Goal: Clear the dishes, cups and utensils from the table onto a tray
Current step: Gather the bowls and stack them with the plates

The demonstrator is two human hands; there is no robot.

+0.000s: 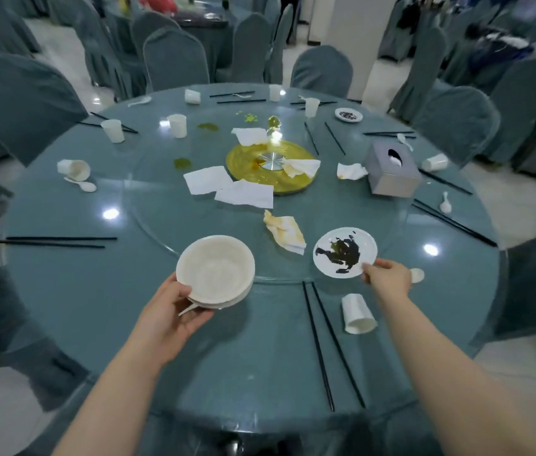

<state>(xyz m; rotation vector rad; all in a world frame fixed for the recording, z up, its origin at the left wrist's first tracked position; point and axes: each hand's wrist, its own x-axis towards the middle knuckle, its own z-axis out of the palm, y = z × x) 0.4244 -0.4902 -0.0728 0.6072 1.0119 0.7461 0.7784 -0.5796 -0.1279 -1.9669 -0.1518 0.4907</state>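
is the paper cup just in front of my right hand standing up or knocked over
Knocked over. The paper cup lies on its side beside the black chopsticks.

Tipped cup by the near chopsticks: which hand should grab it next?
Probably right. The tipped paper cup lies just below the right hand, which only pinches the dirty saucer. The left hand is full with stacked bowls and sits farther away.
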